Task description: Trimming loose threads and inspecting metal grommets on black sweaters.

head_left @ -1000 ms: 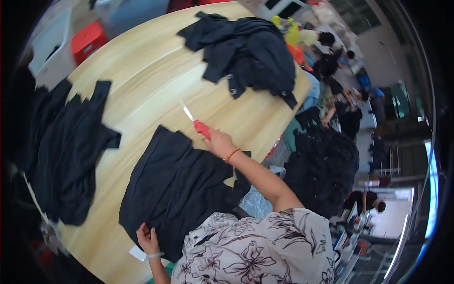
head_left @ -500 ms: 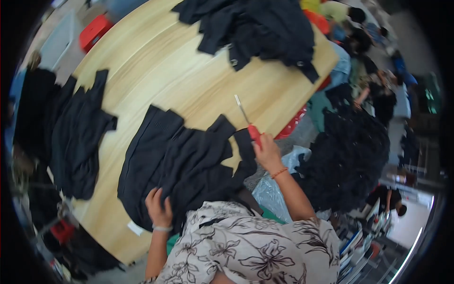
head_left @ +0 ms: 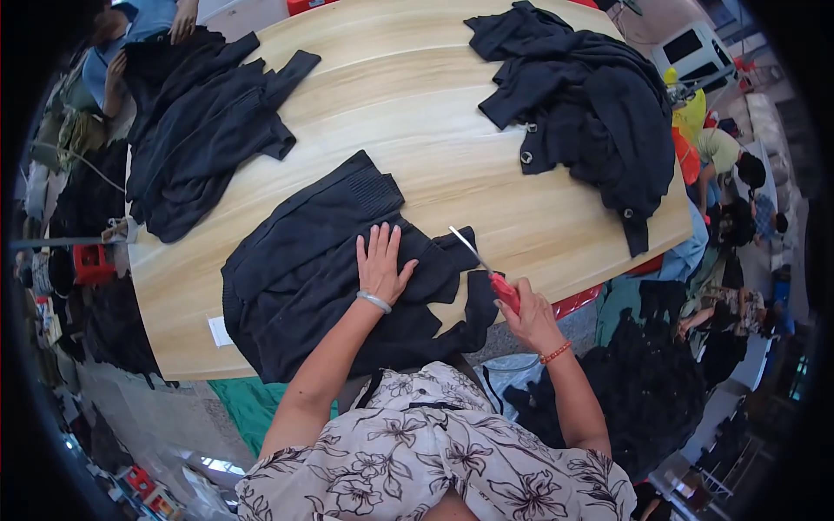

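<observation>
A black knitted garment (head_left: 300,252) with ribbed edges lies spread on the table in front of me. My left hand (head_left: 380,265) rests flat on its middle, fingers stretched out. In my right hand (head_left: 530,315) is a red-handled tool (head_left: 505,293) with a slim metal shaft; its exact kind is unclear. The tip points up and left, close to the garment's narrow right-hand parts, and I cannot tell whether it touches the cloth.
The pale wooden table (head_left: 408,113) also bears a black garment pile (head_left: 591,113) at far right and another black garment (head_left: 208,130) at far left, where another person's hands (head_left: 184,22) are. A dark heap (head_left: 634,391) sits beyond the table's right edge.
The view has shifted, showing more of the table's far side. My left hand has moved from the garment's near edge up onto its middle. The red-handled tool stays in my right hand.
</observation>
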Demonstrator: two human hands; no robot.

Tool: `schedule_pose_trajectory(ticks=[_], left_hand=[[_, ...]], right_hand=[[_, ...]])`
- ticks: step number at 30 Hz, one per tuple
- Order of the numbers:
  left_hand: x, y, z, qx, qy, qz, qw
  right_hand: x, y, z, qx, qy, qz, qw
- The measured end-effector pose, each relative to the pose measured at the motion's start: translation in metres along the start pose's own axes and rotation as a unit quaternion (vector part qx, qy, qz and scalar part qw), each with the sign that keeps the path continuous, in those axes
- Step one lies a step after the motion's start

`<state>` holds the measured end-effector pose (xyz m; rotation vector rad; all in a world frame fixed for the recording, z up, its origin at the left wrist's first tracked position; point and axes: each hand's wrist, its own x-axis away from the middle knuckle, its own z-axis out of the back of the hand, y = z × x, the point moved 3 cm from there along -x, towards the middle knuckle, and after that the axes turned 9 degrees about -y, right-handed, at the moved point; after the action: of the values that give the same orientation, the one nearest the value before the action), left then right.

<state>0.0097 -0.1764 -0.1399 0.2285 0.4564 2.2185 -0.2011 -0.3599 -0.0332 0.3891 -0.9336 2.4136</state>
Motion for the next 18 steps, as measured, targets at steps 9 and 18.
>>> schedule_pose_trajectory(ticks=[9, 18], left_hand=[[0.000, -0.005, -0.015, 0.021, -0.036, -0.068, 0.997], [0.001, -0.015, -0.029, 0.029, -0.002, -0.090, 0.996]], right_hand=[[-0.069, -0.038, 0.003, 0.083, -0.160, 0.059, 0.982], [-0.094, -0.148, -0.050, 0.187, -0.269, 0.227, 0.917]])
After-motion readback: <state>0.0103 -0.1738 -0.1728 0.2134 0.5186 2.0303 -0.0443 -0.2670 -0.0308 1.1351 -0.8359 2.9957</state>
